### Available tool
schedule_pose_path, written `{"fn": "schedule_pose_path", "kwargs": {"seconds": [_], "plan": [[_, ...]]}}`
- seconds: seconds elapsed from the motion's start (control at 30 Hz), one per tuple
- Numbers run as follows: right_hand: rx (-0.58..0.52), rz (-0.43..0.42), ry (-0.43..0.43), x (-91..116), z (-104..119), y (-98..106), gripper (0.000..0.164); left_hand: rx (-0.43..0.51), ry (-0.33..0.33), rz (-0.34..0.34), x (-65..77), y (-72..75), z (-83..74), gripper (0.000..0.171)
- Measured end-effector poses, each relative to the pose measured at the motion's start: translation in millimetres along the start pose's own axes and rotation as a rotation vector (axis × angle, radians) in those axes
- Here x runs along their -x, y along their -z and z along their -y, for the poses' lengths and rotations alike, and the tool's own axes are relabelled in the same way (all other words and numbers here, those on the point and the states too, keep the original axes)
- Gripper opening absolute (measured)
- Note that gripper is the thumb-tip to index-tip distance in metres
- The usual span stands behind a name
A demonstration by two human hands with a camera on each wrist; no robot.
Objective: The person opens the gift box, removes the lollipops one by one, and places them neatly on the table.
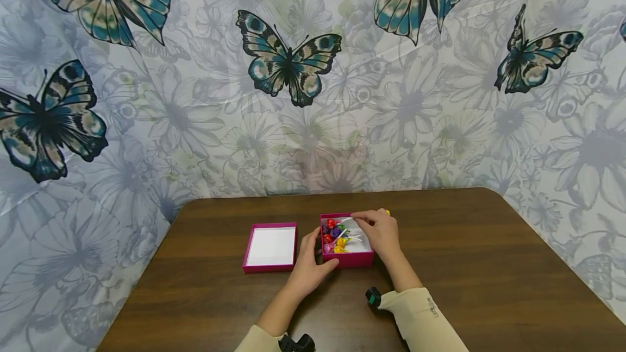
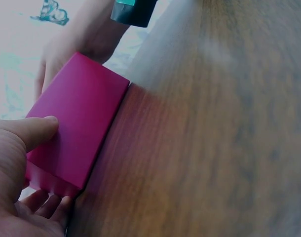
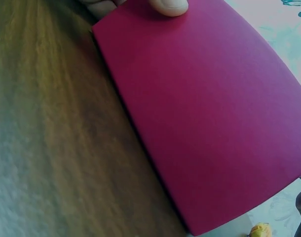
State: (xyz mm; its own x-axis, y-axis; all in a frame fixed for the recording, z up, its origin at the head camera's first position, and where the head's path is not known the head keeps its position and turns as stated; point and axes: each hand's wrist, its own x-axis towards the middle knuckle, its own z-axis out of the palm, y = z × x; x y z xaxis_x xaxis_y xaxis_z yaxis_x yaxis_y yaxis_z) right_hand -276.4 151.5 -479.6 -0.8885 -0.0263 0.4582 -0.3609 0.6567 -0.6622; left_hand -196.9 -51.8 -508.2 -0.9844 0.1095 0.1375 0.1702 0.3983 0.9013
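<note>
A magenta box (image 1: 348, 260) stands on the table with several wrapped lollipops (image 1: 329, 238) in red, purple, pink and yellow inside. My left hand (image 1: 309, 265) grips its front left corner, thumb (image 2: 42, 129) on the front face and fingers round the left side. Over the box's back right part, my right hand (image 1: 382, 232) has thumb and forefinger together at a white lollipop stick (image 1: 346, 219); they appear to pinch it. In the right wrist view the box's front wall (image 3: 205, 113) hides most of that hand.
The magenta-edged lid (image 1: 270, 247), white inside, lies left of the box. A small yellow wrapped thing (image 1: 388, 212) shows behind my right hand. The brown wooden table (image 1: 210, 308) ends at a butterfly-patterned cloth (image 1: 313, 145).
</note>
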Motion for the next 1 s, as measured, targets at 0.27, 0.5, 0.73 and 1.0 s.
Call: {"fn": "schedule_pose_path", "kwargs": {"seconds": [0.27, 0.5, 0.73, 1.0], "plan": [[-0.097, -0.065, -0.065, 1, -1, -1, 0.007, 0.014, 0.011, 0.004, -1.3, -0.9, -0.6, 0.088], [-0.105, -0.101, -0.095, 1, -1, 0, 0.005, 0.003, 0.009, 0.009, -1.1, -1.5, -1.4, 0.088], [-0.19, -0.144, -0.121, -2, 2, 7, 0.006, 0.002, 0.014, 0.0, -0.9, -0.2, -2.4, 0.089], [-0.383, -0.249, -0.159, -6, -3, 20, 0.005, 0.006, 0.013, 0.004, -0.1, 0.7, 0.0, 0.088]]}}
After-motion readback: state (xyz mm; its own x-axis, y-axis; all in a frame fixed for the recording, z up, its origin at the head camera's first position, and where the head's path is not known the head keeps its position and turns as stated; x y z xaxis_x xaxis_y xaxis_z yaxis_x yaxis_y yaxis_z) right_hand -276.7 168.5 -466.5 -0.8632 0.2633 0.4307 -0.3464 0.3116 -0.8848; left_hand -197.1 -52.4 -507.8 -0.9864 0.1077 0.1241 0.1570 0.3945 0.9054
